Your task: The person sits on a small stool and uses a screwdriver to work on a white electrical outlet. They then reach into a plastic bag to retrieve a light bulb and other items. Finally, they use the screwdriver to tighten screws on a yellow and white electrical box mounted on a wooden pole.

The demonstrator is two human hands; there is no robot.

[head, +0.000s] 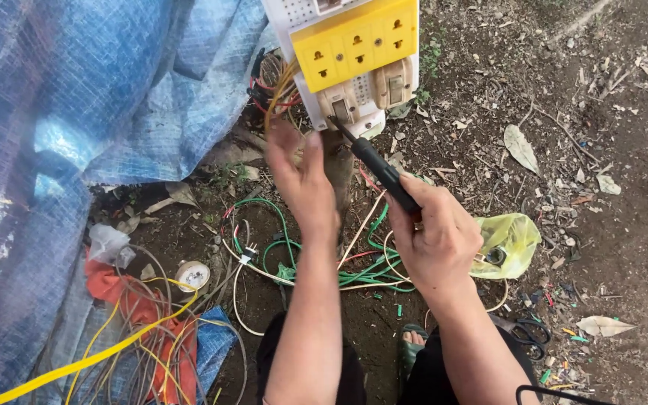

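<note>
— What have I got in my right hand (436,240)?

— I see it wrapped tight around a black-handled screwdriver (379,169), the tip up against the beige switch (341,107) at the bottom of the white electrical board (361,116). The board stands upright, with a yellow socket panel (355,41) above the switches.

— And my left hand (301,176)?

— It's raised just under the board's lower left corner, fingers loosely spread near the bundle of coloured wires (275,90) coming out of the side. I can't tell whether it pinches a wire.

— Around me?

— Green cable (286,247) loops on the dirt below my hands, a yellow plastic bag (511,244) lies to the right, a tape roll (192,275) and yellow cable (114,349) to the left, beside blue tarpaulin (76,97).
</note>
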